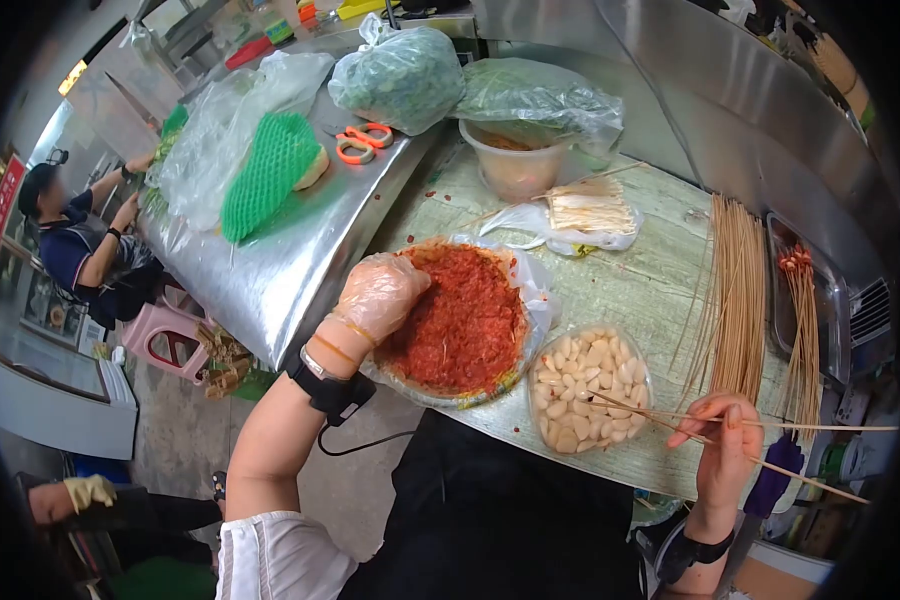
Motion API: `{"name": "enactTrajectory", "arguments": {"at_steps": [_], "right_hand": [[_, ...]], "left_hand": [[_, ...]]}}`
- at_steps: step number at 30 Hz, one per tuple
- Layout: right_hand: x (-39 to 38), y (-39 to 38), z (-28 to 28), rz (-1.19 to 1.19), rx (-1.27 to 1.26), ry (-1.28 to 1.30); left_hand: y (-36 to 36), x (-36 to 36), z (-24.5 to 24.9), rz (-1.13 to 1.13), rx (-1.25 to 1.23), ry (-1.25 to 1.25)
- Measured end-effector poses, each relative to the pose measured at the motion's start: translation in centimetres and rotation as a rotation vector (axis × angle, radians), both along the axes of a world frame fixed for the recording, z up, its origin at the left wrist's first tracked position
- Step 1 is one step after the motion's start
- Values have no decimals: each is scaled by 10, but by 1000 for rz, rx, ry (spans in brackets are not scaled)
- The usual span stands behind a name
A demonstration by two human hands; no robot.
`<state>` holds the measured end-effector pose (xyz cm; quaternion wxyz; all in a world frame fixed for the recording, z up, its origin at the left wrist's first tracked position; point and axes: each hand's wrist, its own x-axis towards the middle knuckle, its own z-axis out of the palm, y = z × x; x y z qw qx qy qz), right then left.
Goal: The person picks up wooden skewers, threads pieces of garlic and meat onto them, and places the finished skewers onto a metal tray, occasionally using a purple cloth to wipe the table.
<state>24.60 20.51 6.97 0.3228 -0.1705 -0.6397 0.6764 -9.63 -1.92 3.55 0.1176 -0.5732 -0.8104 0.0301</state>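
My left hand (382, 297), in a clear plastic glove, has its fingers curled into the red marinated meat (460, 315) at the left side of a bag-lined bowl; its fingertips are partly hidden. Two bamboo skewers (810, 425) are pinched in my bare right hand (722, 432). Their tips reach over a clear tub of peeled garlic cloves (585, 385), which stands right beside the meat bowl.
Loose skewers (735, 300) lie in a thick bundle at the right, next to a metal tray (782, 290) with filled skewers. Enoki mushrooms (590, 207), a plastic tub (515, 170), bagged greens (398, 80) and orange scissors (363, 142) lie farther back. A co-worker (85, 240) sits at the far left.
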Motion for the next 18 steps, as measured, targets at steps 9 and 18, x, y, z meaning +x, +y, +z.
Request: {"name": "enactTrajectory", "arguments": {"at_steps": [9,18], "right_hand": [[3,-6,0,-72,-3,-14],[-1,-14,-4,-75,-32,12]], "left_hand": [[-17,-2,12,446,469,-873],[-30,34,13,509,750,-1906]]}}
